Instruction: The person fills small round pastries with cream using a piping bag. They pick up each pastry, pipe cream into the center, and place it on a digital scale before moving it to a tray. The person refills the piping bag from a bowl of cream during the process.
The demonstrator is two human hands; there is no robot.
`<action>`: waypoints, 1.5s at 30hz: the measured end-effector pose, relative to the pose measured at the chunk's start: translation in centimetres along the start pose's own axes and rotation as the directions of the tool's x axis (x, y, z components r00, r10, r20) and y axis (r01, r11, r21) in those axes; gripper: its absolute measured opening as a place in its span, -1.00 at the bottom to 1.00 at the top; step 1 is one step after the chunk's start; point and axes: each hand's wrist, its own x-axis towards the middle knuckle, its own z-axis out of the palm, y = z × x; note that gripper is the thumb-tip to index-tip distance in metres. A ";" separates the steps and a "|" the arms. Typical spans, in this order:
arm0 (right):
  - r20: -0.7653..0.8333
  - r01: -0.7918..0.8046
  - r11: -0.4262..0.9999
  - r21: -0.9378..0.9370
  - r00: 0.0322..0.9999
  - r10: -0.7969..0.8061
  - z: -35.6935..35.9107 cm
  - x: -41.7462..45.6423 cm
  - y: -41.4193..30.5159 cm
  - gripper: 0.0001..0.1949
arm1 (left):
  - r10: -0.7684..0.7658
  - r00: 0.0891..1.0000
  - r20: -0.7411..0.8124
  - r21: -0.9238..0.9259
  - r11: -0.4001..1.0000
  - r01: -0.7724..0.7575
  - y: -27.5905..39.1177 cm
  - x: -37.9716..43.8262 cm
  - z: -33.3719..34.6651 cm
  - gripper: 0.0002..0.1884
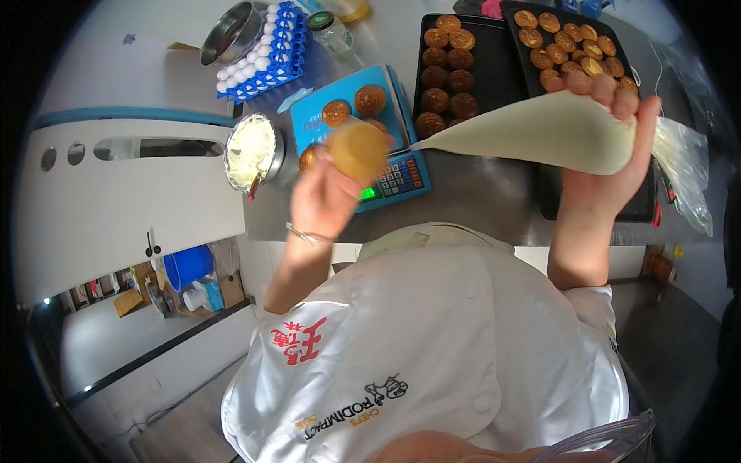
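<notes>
My left hand [327,199] holds a round golden pastry [358,151], blurred, pale flat side showing, above a blue digital scale [312,118]. On the scale's platform lie several browned choux-like buns [370,101]; my hand partly hides some. My right hand [628,127] grips the wide end of a full piping bag [521,136] with pale filling inside. The bag lies nearly level in the air, its narrow tip pointing left, close to the held pastry but apparently apart from it. Part of the scale's keypad [399,176] and lit green display [369,193] shows beside my left hand.
Two black baking trays [498,63] [512,14] hold rows of buns. Left of the scale is a metal bowl of cream [252,151] with a red-handled utensil. Behind stand blue egg trays [295,49], a steel bowl [231,35] and a glass jar [333,37]. A plastic bag [686,173] lies right.
</notes>
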 end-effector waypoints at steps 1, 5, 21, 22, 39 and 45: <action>-0.009 0.002 1.000 0.022 1.000 -0.002 -0.4 0.0 -0.7 -0.50 | 0.108 0.994 -0.022 0.117 0.988 -0.105 1.6 1.2 -2.8 -0.46; -0.178 0.013 1.000 0.008 0.984 -0.012 -1.5 -0.7 -2.1 -0.52 | 0.470 0.878 -0.092 0.949 0.308 -0.066 6.5 6.5 -12.5 -0.54; -0.400 0.002 1.000 -0.011 0.916 -0.006 -5.1 -3.1 -3.8 -0.57 | 0.301 0.853 0.426 0.710 -0.696 -0.109 2.5 12.7 -9.9 -0.46; -0.392 -0.009 1.000 0.020 0.920 0.016 -5.3 -2.9 -3.4 -0.57 | 0.244 0.879 0.410 0.677 -0.727 -0.115 1.0 13.4 -9.5 -0.42; -0.379 -0.050 0.996 0.077 0.922 0.076 -5.4 -2.5 -3.3 -0.56 | 0.175 0.983 0.061 0.997 -0.065 -0.050 2.7 13.5 -5.6 -0.51; -0.378 -0.047 0.997 0.066 0.923 0.069 -5.4 -3.0 -4.2 -0.56 | 0.098 0.933 0.345 0.752 -0.624 -0.212 0.8 16.6 -11.5 -0.37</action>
